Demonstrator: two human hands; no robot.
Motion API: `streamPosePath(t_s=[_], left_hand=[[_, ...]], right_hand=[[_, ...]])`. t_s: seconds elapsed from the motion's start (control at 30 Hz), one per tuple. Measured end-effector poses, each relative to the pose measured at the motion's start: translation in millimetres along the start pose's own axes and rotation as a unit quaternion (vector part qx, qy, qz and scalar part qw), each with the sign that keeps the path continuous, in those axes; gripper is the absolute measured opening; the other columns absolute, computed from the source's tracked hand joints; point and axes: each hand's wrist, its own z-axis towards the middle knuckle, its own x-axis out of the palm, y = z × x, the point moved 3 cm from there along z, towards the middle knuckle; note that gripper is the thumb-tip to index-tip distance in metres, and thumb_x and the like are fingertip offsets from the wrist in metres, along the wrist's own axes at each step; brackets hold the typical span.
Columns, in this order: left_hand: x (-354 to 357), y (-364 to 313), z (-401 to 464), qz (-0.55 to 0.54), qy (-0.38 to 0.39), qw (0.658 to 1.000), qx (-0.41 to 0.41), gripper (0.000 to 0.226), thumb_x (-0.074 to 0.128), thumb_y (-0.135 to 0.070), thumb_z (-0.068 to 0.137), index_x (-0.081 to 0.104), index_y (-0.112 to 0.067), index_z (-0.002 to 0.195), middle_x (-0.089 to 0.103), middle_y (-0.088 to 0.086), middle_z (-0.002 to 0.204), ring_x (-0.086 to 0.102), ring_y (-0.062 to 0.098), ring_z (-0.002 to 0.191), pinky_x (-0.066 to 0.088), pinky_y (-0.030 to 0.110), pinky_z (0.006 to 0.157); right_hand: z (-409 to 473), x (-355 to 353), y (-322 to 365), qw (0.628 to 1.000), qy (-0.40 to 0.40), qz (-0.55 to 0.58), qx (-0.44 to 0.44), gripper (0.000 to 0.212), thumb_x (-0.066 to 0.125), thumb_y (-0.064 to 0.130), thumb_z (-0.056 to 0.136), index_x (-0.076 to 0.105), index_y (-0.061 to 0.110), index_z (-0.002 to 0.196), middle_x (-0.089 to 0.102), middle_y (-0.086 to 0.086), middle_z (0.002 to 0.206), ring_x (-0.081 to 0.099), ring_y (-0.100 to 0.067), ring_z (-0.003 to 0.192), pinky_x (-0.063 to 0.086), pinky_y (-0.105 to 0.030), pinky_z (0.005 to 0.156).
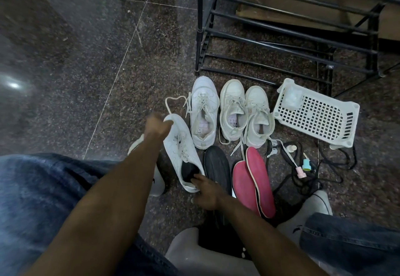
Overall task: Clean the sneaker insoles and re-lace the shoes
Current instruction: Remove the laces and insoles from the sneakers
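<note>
A white sneaker (184, 152) lies on the floor in front of me, toe pointing away. My left hand (157, 127) grips its toe end. My right hand (205, 191) holds its heel, fingers at the edge of the black insole (189, 170) inside the opening. A loose black insole (217, 168) lies just right of the shoe, and two pink insoles (253, 182) lie beside that. Three more white sneakers stand in a row behind: one (203, 111) with loose laces and a pair (245, 111).
A white plastic basket (316, 115) lies tipped at the right. Small brushes (303, 167) and black laces or cords (337, 163) are scattered below it. A black metal shoe rack (281, 33) stands behind. My socked feet (318, 202) and jeans-clad knees frame the bottom.
</note>
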Motion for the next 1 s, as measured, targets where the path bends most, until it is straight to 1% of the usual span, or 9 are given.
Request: streamPosePath(t_s=[0.1,0.17,0.27,0.4,0.57,0.67,0.8,0.9,1.0], left_hand=[[27.4,27.3,-29.3,0.06,0.189,0.973,-0.119,0.04,0.074,-0.032,0.085,0.061,0.005,0.094,0.064,0.021,0.086,0.061,0.028,0.063,0.055,0.037,0.058],[39.0,32.5,-41.9,0.117,0.252,0.954,-0.11,0.03,0.072,-0.027,0.086,0.056,-0.003,0.078,0.06,0.014,0.069,0.056,0.022,0.052,0.049,0.028,0.047],[38.6,24.1,-36.5,0.147,0.233,0.961,-0.035,0.026,0.069,-0.017,0.088,0.052,-0.008,0.069,0.059,0.01,0.061,0.059,0.02,0.05,0.046,0.026,0.05],[21.3,-9.1,-25.1,-0.087,0.183,0.979,-0.009,0.022,0.068,-0.014,0.089,0.056,-0.004,0.073,0.06,0.012,0.062,0.058,0.015,0.043,0.047,0.024,0.044],[-2.7,-69.4,-22.5,-0.318,0.124,0.938,0.059,0.014,0.06,-0.019,0.095,0.058,-0.011,0.084,0.063,0.005,0.067,0.058,0.014,0.05,0.05,0.025,0.048],[1.1,-67.6,-15.9,-0.234,0.111,0.963,0.069,0.005,0.063,-0.016,0.092,0.058,-0.015,0.092,0.064,0.009,0.075,0.058,0.017,0.051,0.049,0.026,0.048],[16.6,-12.4,-10.0,0.008,0.094,0.995,-0.008,0.027,0.067,-0.02,0.089,0.055,-0.007,0.109,0.065,0.019,0.095,0.061,0.023,0.064,0.05,0.032,0.056],[32.2,19.1,-27.7,0.086,0.231,0.967,-0.069,0.022,0.073,-0.017,0.085,0.056,-0.003,0.083,0.059,0.015,0.079,0.058,0.025,0.061,0.05,0.028,0.045],[41.8,26.9,-30.3,0.194,0.267,0.944,0.001,0.03,0.077,-0.016,0.079,0.051,-0.008,0.067,0.055,0.009,0.064,0.066,0.031,0.064,0.047,0.025,0.046]], right_hand=[[-1.3,-1.5,0.5,1.0,0.006,-0.001,0.001,0.076,0.066,0.031,0.083,0.03,0.018,0.15,0.015,0.002,0.16,0.023,-0.018,0.145,0.027,-0.043,0.115],[-2.9,-2.3,-0.1,1.0,0.003,-0.001,0.001,0.076,0.066,0.031,0.084,0.031,0.019,0.15,0.016,0.002,0.16,0.024,-0.018,0.145,0.027,-0.043,0.114],[-4.6,-2.6,-1.2,1.0,0.002,-0.003,-0.003,0.075,0.065,0.031,0.085,0.03,0.018,0.15,0.015,0.002,0.161,0.023,-0.017,0.145,0.026,-0.043,0.115],[-5.6,-3.6,-0.6,1.0,0.007,0.0,-0.003,0.074,0.064,0.029,0.085,0.03,0.018,0.15,0.015,0.003,0.16,0.023,-0.017,0.145,0.026,-0.044,0.115],[-5.2,-3.2,-1.0,1.0,0.01,0.003,0.002,0.074,0.063,0.03,0.085,0.03,0.019,0.15,0.014,0.004,0.161,0.024,-0.018,0.145,0.025,-0.045,0.115],[-4.5,-2.1,-2.1,1.0,0.011,0.013,0.003,0.075,0.064,0.03,0.085,0.03,0.019,0.15,0.014,0.004,0.161,0.023,-0.017,0.145,0.025,-0.044,0.115],[-4.3,-3.2,-1.6,1.0,0.012,0.012,0.008,0.072,0.064,0.03,0.085,0.032,0.02,0.149,0.017,0.005,0.16,0.027,-0.017,0.143,0.025,-0.046,0.115],[-9.6,-12.7,2.6,0.999,-0.02,0.025,0.0,0.06,0.061,0.024,0.087,0.042,0.017,0.143,0.031,0.0,0.154,0.04,-0.024,0.136,0.034,-0.041,0.109],[-16.9,-32.3,6.1,0.986,-0.158,0.052,0.013,0.038,0.049,0.017,0.09,0.054,0.019,0.128,0.049,-0.004,0.132,0.055,-0.031,0.116,0.047,-0.039,0.091]])
